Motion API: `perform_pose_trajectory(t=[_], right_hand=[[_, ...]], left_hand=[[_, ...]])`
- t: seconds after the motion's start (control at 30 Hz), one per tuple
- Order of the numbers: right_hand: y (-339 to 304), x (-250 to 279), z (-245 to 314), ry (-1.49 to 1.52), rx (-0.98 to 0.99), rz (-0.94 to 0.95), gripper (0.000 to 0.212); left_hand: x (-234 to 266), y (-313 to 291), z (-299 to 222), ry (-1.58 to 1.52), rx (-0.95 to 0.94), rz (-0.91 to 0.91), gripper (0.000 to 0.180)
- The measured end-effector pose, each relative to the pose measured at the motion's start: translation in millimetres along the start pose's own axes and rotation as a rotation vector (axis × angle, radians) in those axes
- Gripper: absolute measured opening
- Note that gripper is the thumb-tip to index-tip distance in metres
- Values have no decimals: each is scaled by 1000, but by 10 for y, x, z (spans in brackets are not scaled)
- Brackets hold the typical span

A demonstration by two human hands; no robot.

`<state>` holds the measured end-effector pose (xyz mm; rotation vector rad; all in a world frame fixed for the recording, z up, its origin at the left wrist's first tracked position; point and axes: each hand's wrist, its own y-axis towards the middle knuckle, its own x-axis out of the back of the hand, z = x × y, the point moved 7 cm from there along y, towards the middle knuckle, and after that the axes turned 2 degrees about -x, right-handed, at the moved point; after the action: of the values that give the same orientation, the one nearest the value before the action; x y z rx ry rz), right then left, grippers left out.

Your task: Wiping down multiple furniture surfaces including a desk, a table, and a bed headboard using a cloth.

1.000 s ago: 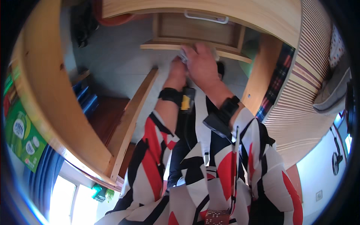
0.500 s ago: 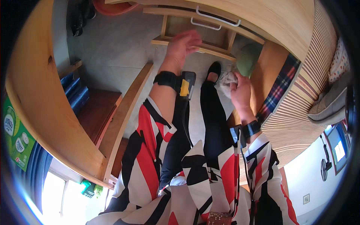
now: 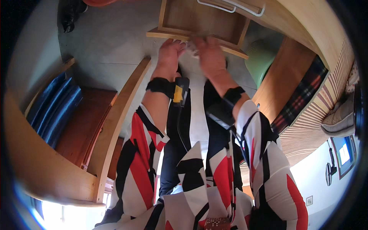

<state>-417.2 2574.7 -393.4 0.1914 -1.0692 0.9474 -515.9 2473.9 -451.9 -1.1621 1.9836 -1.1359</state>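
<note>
A pale, crumpled cloth (image 3: 191,50) hangs between my two hands at the front board of a pulled-out wooden drawer (image 3: 203,22). My left hand (image 3: 169,55) has its fingers bent and closed on the cloth's left side. From the right, my right hand (image 3: 210,57) grips the cloth, its fingers smeared by motion and partly covering it. Both hands are just on the near side of the drawer front. Whether they touch the board I cannot tell. Inside, the drawer shows bare wood.
Above the drawer, another drawer front carries white handles (image 3: 245,7). A green rounded container (image 3: 260,61) stands right of it, beside the bed's wooden side (image 3: 285,73). A wooden rail (image 3: 122,111) and blue glossy items (image 3: 57,109) are at the left. A striped mat covers the bed.
My right hand has moved left and up with the cloth, from beside the green container to the drawer front. My left hand has come down slightly and its spread fingers have closed. The view has shifted.
</note>
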Motion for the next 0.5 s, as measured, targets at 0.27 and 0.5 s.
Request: perform_pose_trajectory(t=[0.27,0.5], right_hand=[[-886,266,-1926,-200,-477,-45,32],[-1351,-476,-574,2,-398,380,36]], left_hand=[[-351,120,32,-261,80,188,18],[-653,360,-369,-468,-19,438,31]])
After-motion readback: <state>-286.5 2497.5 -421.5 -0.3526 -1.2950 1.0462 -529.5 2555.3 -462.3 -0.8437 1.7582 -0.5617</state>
